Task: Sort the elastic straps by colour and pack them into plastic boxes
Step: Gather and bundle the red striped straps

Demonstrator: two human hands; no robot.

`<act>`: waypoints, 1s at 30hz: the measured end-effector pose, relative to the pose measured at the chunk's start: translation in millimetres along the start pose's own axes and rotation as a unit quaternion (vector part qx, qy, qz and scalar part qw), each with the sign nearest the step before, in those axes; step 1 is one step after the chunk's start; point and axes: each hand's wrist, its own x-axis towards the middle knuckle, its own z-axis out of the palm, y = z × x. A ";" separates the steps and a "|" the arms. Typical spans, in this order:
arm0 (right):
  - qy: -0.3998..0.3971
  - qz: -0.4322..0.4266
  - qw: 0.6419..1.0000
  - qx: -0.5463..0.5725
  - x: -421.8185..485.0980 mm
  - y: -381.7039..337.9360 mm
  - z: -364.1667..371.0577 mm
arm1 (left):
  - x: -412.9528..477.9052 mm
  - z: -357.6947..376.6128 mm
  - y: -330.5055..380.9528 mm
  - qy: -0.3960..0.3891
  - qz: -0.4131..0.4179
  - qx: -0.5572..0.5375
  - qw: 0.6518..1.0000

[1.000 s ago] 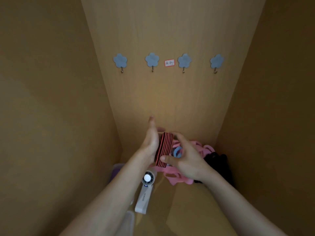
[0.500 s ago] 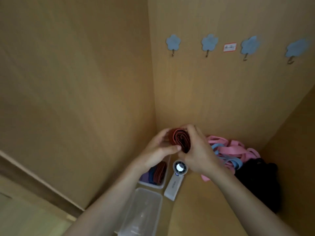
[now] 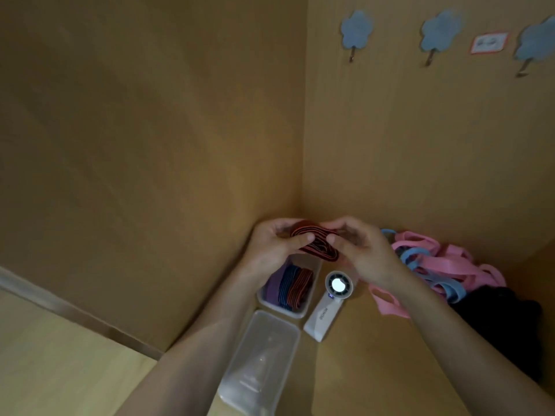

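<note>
a folded red-and-black strap [image 3: 315, 243] is pinched by both hands, the left hand [image 3: 274, 246] curled round its 9 o'clock end, the right hand [image 3: 365, 253] round its 3 o'clock end, above a plastic box [image 3: 283, 309] of purple, blue and red straps. at that box's 6 o'clock sits a clear box [image 3: 261, 364]; at 3 o'clock a white fan [image 3: 329, 304], then loose pink and blue straps [image 3: 435, 259].

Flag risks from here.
The folded red-and-black striped elastic strap, pinched by left hand and right hand, may spring open once released. The small clear plastic box below already holds purple, blue and red straps, so pushing it in may unsettle them. The white handheld fan beside the box could get knocked.
</note>
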 end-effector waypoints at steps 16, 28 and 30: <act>0.008 0.073 0.977 -0.202 67.1 36.1 3.4 | 1.0 -4.9 -58.9 0.131 0.016 0.175 0.976; -0.057 0.026 0.907 -0.417 59.2 81.6 71.5 | -28.7 -11.7 -144.4 0.033 0.069 0.635 0.769; -0.065 0.019 0.893 -0.446 57.1 83.6 70.8 | -28.4 -10.2 -149.2 0.056 0.090 0.639 0.762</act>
